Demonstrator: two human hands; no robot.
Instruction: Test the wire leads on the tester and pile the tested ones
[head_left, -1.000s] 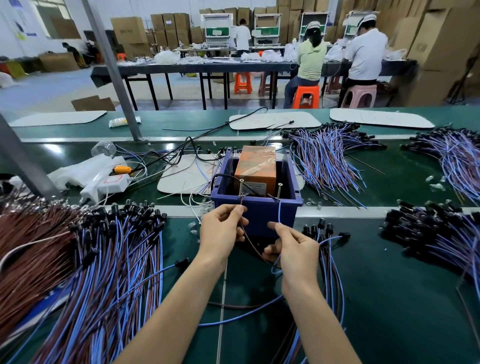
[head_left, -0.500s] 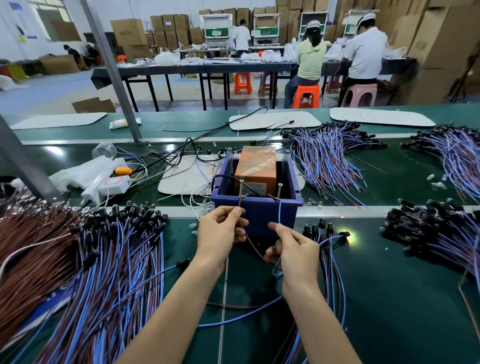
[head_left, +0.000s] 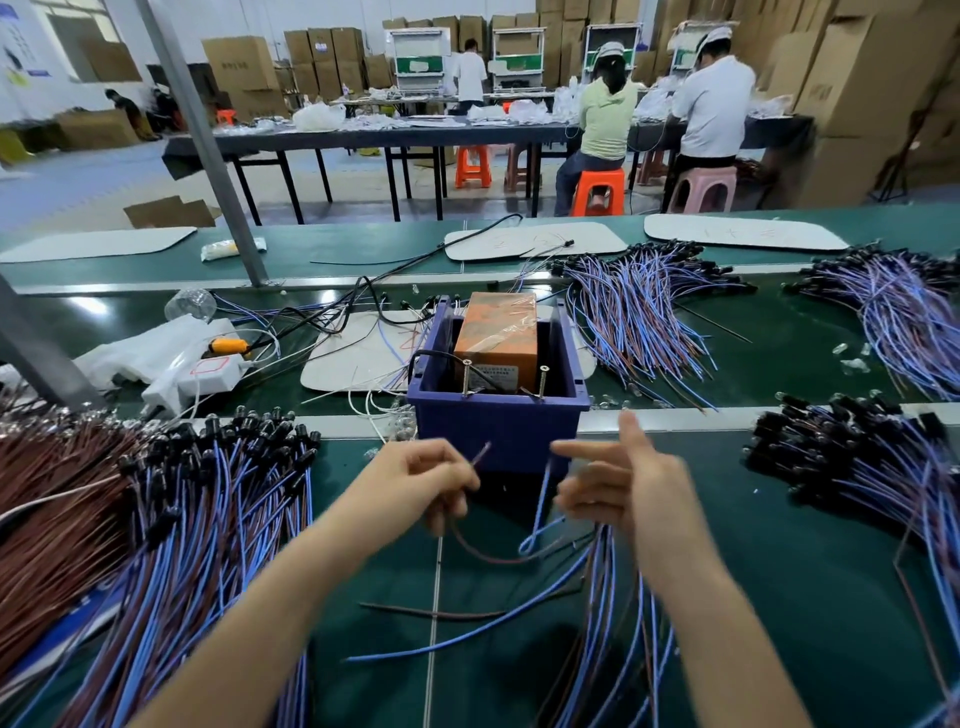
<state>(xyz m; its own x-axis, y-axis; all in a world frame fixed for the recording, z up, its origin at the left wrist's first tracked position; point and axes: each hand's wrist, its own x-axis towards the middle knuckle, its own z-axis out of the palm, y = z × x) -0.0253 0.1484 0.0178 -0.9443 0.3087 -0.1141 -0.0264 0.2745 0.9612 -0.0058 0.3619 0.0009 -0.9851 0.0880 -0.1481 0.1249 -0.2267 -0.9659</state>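
Observation:
The tester is a blue bin (head_left: 498, 431) holding an orange box (head_left: 496, 332), with two screws (head_left: 464, 376) standing at its front rim. My left hand (head_left: 415, 486) is just in front of the bin and pinches the brown end of a wire lead (head_left: 482, 453), below the screws and apart from them. My right hand (head_left: 623, 483) is spread, thumb up and index finger straight. The lead's blue end (head_left: 543, 488) stands just left of its fingertips. A pile of leads (head_left: 608, 597) lies under my right wrist.
A big heap of blue and brown leads with black caps (head_left: 208, 519) fills the left. More heaps lie at the right (head_left: 857, 467) and behind the bin (head_left: 639, 312). A white power strip (head_left: 208, 379) and a slanted metal post (head_left: 208, 150) stand at the back left.
Both hands have drawn back from the tester's screws towards me. My right hand has opened its fingers off the blue end; my left hand still pinches the brown end.

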